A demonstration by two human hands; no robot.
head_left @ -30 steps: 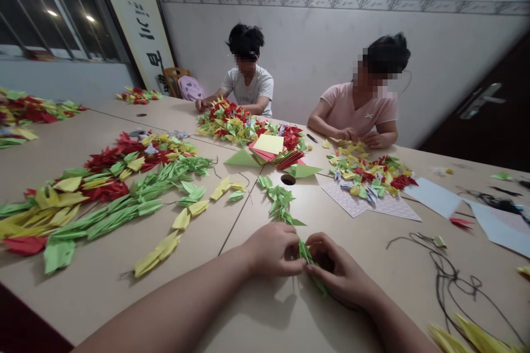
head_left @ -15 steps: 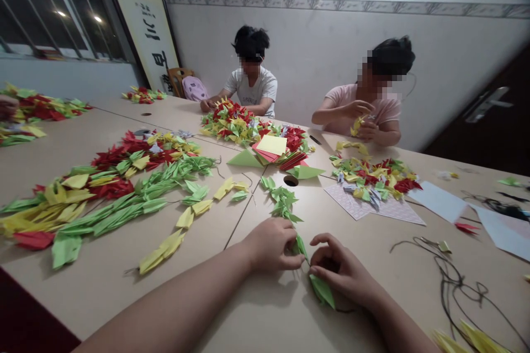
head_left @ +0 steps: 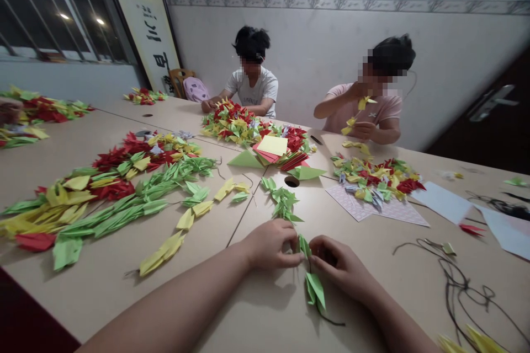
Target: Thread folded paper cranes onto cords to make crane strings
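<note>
Over pale smooth tabletop [head_left: 265, 309], left hand [head_left: 275, 245] and right hand [head_left: 342, 265] pinching folded green paper strand [head_left: 304, 245], dark cord [head_left: 333, 322] trailing

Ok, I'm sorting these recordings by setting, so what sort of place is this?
Probably a meeting room or home room used for group papercraft: joined tables bear strings of folded paper, two people sit across, and a framed calligraphy panel leans by the barred window.
</note>
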